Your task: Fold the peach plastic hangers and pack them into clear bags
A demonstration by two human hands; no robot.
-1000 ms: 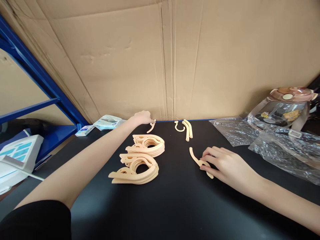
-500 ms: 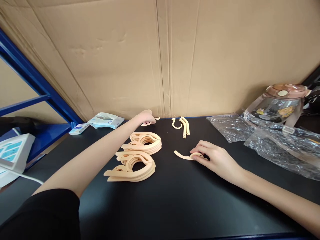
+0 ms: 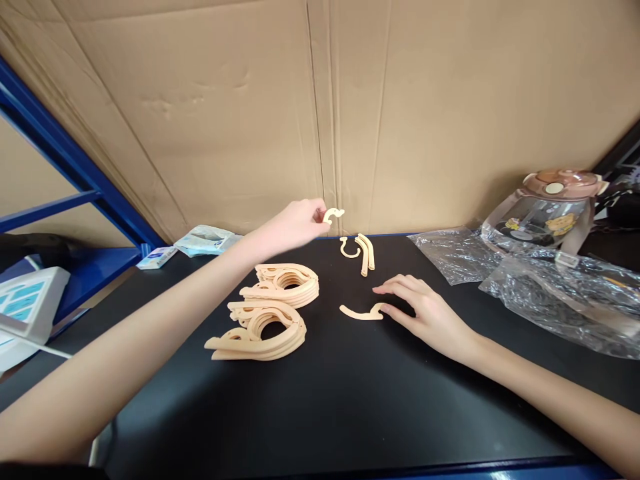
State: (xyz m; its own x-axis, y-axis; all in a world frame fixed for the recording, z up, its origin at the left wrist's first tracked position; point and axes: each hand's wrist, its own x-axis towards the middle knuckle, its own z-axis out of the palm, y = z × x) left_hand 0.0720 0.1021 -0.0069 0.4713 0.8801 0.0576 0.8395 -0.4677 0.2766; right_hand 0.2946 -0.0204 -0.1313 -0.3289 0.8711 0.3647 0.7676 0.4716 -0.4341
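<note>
My left hand (image 3: pixel 311 217) is raised at the back of the table, its fingers closed on a cream hanger hook (image 3: pixel 333 213) whose curved end sticks out to the right. My right hand (image 3: pixel 417 307) rests lower on the right with thumb and fingers apart. By its thumb tip a curved cream hanger piece (image 3: pixel 363 313) lies on the black table; whether they touch I cannot tell. Left of centre are two stacks of folded cream hangers, a rear stack (image 3: pixel 305 293) and a front stack (image 3: pixel 285 340). Behind lie another hook (image 3: pixel 350 252) and slim hanger arms (image 3: pixel 367 257).
Crumpled clear plastic bags (image 3: pixel 555 293) cover the right side, with a strapped clear bottle (image 3: pixel 550 207) behind them. At the left are a wipes pack (image 3: pixel 205 240), a small box (image 3: pixel 157 258) and a white device (image 3: pixel 25 307) with a cable. Cardboard (image 3: pixel 225 133) walls the back.
My left hand has lifted the hanger hook off the table and moved it right. The fingers of my right hand have opened off the curved hanger piece. The view has shifted slightly.
</note>
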